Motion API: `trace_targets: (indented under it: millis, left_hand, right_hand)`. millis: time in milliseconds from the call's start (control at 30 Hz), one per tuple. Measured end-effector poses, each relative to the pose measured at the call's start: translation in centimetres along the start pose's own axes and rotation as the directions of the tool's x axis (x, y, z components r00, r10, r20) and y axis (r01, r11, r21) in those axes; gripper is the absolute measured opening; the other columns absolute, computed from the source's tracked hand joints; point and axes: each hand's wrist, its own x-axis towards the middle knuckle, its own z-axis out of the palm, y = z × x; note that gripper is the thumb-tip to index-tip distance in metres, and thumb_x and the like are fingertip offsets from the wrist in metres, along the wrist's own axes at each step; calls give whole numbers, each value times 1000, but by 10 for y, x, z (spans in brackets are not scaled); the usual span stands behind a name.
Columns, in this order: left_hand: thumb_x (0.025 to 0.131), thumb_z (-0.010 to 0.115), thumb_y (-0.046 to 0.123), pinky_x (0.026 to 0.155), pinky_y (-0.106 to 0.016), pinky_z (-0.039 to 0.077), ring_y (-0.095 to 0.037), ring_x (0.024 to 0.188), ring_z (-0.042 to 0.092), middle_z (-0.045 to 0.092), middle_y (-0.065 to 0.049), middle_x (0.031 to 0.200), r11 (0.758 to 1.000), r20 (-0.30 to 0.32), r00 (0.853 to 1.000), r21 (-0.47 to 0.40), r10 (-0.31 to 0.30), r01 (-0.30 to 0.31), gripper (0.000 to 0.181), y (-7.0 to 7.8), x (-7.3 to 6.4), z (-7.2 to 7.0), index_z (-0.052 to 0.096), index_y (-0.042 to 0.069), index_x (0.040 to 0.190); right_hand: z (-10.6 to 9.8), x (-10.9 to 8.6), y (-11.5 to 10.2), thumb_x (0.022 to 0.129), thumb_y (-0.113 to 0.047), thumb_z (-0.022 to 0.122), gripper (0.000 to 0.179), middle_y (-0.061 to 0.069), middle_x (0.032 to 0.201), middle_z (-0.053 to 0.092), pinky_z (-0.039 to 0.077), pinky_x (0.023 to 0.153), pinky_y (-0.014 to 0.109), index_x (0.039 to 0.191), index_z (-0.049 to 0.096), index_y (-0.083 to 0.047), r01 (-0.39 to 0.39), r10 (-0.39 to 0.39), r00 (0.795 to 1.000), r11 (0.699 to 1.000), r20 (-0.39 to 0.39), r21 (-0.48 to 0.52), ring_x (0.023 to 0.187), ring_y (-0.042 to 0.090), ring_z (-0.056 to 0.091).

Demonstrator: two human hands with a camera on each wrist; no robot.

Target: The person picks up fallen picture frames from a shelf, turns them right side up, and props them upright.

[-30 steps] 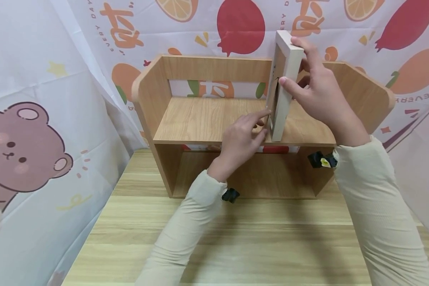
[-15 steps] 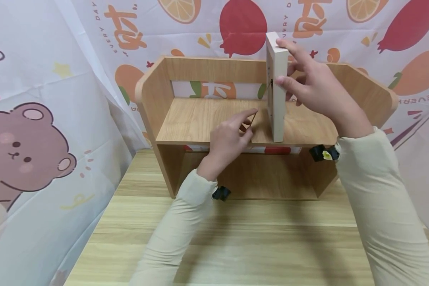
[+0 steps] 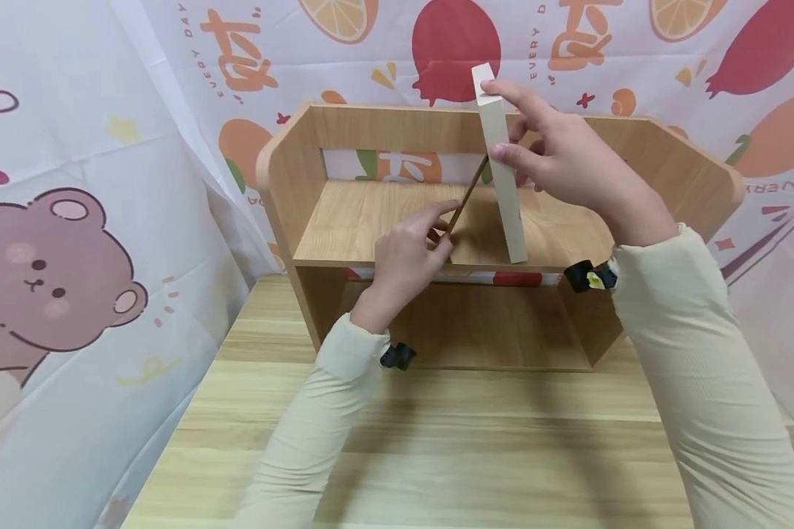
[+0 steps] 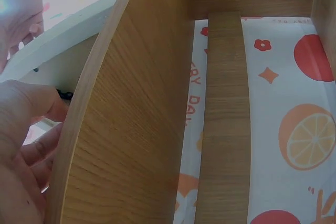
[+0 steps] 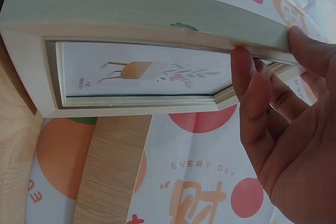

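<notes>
The right hand [image 3: 572,158] pinches the upper edge of a white picture frame [image 3: 506,202]; the left hand [image 3: 403,257] pinches its brown back stand [image 3: 470,192]. The frame rests on the upper shelf [image 3: 364,217] of a wooden desktop bookshelf [image 3: 279,173]. Over the last second its top has tipped leftward and the stand has swung out, so I'd judge it unfolded. The wall cloth [image 5: 163,145] reads "EVERY DAY"; the art print [image 5: 173,74] has writing too small for me.

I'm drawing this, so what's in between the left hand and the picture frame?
A thin brown stand leg. In the head view, it slants from the left hand up to the picture frame's back.
</notes>
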Motion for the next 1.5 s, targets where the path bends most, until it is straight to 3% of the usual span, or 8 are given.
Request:
trace_targets:
  millis: [333, 600, 1033, 1267, 1500]
  left_hand:
    - [88, 62, 10, 52, -29, 44, -12, 80, 70, 74, 1, 95, 995, 72, 996, -76, -57, 63, 40, -3, 2, -4, 62, 25, 125]
    - [94, 61, 17, 63, -34, 49, -17, 87, 69, 73, 0, 95, 979, 135, 983, -144, -125, 144, 34, -4, 4, -8, 62, 26, 127]
    - [95, 58, 13, 77, -33, 54, -14, 94, 67, 69, -1, 96, 959, 132, 971, -178, -201, 222, 34, -6, 9, -9, 64, 27, 125]
    - [95, 57, 13, 68, -35, 52, -17, 90, 67, 69, 0, 97, 956, 116, 965, -154, -234, 251, 34, -7, 11, -8, 64, 29, 124]
    - [96, 57, 14, 68, -36, 52, -17, 90, 66, 69, 0, 98, 954, 87, 960, -115, -267, 276, 33, -6, 13, -7, 65, 30, 123]
  right_hand:
    - [-1, 2, 2, 97, -29, 57, 65, 6, 91, 55, 47, 60, 24, 150, 23, -44, -25, 25, 1000, 1000, 19, 14, 65, 13, 62]
    - [4, 4, 2, 96, -34, 56, 64, 9, 81, 56, 47, 60, 25, 149, 22, -45, -24, 24, 1000, 1000, 0, -20, 64, 24, 61]
    - [14, 10, -5, 97, -33, 56, 64, 8, 81, 57, 47, 56, 25, 149, 22, -45, -14, 15, 1000, 1000, -21, 11, 59, 19, 60]
    - [19, 12, -7, 97, -33, 55, 62, 8, 80, 57, 43, 61, 26, 149, 24, -41, -3, 3, 998, 1000, -62, -12, 59, 18, 58]
    - [24, 17, -8, 98, -33, 54, 59, 7, 78, 58, 43, 64, 27, 149, 26, -37, 8, -13, 994, 999, -107, -54, 59, 18, 57]
